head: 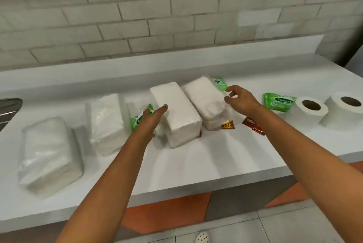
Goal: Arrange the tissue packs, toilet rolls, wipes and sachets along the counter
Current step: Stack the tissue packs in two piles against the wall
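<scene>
Tissue packs, four soft white blocks in clear crinkly film, already sit in a rough row across the white tabletop (196,164): one far left (50,154), a second beside it (107,125), a third in the middle (175,114) and a fourth just to its right (204,101). I judge the job about half done. The two white toilet rolls with brown cardboard cores (308,112) (345,110) stand upright side by side at the right end, which looks settled. The flat green plastic wipes packets are scattered: one (280,101) lies just left of the rolls, one (220,83) peeks out behind the fourth pack, one (138,119) is wedged between the second and third packs. The small glossy foil sachets, one yellow (227,125) and two red-brown (253,126), lie loose in front of the fourth pack, with a red sliver showing under the third pack's corner.

My left hand (151,119) lies flat along the third pack's left side, over the wedged wipes; its grip is released, fingers extended. My right hand (241,98) hovers at the fourth pack's right edge, fingers half curled and parted, grasping nothing that I can see.

Left to do, I think: free the wipes, gather the sachets, square the packs. The film looks slippery and the packs squashy.
</scene>
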`<action>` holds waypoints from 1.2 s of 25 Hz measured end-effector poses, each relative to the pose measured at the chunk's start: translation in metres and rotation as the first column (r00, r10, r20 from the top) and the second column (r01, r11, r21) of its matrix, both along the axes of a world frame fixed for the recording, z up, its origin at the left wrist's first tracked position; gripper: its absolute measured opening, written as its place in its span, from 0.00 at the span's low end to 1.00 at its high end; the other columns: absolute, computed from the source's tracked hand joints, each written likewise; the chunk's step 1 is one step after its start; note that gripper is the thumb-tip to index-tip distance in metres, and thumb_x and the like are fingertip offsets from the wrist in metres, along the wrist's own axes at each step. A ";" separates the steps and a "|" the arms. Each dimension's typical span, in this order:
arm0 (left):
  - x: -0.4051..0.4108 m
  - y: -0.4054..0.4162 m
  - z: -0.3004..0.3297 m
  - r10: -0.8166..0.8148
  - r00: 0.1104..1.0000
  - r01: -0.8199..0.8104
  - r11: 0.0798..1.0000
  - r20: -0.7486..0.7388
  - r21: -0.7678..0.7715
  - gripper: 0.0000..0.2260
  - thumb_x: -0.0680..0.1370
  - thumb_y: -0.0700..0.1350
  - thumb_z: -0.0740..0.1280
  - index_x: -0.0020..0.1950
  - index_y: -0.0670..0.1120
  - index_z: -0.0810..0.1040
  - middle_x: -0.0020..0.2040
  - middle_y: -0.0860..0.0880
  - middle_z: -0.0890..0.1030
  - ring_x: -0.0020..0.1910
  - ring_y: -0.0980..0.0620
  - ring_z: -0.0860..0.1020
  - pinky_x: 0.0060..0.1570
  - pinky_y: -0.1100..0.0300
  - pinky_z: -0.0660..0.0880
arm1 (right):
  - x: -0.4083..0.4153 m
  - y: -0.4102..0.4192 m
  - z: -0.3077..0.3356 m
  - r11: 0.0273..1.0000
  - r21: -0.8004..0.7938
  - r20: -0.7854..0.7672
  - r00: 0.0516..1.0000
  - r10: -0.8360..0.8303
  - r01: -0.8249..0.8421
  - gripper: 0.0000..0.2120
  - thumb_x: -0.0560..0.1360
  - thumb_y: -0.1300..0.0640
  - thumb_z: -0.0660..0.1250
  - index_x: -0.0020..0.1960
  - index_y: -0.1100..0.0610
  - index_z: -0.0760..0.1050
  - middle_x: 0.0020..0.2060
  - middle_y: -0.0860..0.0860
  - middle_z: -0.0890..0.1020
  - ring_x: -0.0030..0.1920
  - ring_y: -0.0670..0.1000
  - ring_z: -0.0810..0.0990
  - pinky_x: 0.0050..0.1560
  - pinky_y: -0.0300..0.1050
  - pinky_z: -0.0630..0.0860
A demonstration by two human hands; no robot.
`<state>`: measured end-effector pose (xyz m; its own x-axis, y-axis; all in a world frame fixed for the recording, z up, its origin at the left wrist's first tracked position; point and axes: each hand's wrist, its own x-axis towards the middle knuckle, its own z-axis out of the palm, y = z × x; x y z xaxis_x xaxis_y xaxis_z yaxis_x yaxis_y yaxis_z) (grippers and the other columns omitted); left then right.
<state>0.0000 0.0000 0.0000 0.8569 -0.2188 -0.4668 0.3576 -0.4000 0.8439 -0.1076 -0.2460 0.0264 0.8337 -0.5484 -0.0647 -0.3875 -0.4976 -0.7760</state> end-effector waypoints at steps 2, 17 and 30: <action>0.006 -0.007 -0.007 0.042 0.998 -0.042 0.999 -0.049 -0.009 0.39 0.70 0.63 0.66 0.75 0.52 0.54 0.72 0.49 0.66 0.68 0.42 0.68 0.63 0.46 0.68 | 0.016 -0.013 -0.003 0.999 0.014 -0.066 0.997 -0.037 0.038 0.21 0.74 0.56 0.66 0.66 0.57 0.67 0.64 0.58 0.72 0.54 0.55 0.73 0.50 0.44 0.68; 0.023 -0.038 -0.028 0.159 0.951 -0.217 0.954 -0.266 -0.207 0.39 0.63 0.55 0.73 0.69 0.51 0.59 0.53 0.48 0.78 0.52 0.44 0.78 0.56 0.39 0.74 | 0.076 -0.062 -0.043 0.803 0.595 -0.352 0.905 0.239 0.019 0.33 0.64 0.50 0.74 0.66 0.56 0.68 0.58 0.55 0.79 0.58 0.58 0.77 0.62 0.54 0.73; 0.038 -0.088 0.038 0.012 0.999 -0.030 0.923 -0.050 -0.385 0.37 0.62 0.55 0.71 0.69 0.52 0.61 0.59 0.45 0.79 0.56 0.42 0.79 0.58 0.42 0.75 | 0.036 -0.121 0.039 0.756 0.654 -0.046 0.999 0.010 0.023 0.05 0.76 0.56 0.60 0.46 0.56 0.73 0.31 0.52 0.84 0.31 0.52 0.83 0.26 0.38 0.78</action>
<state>0.0379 -0.0884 0.0378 0.8429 -0.3716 -0.3892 0.4045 -0.0393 0.9137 -0.0720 -0.3672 0.0656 0.8177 -0.3644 -0.4456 -0.4302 0.1276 -0.8937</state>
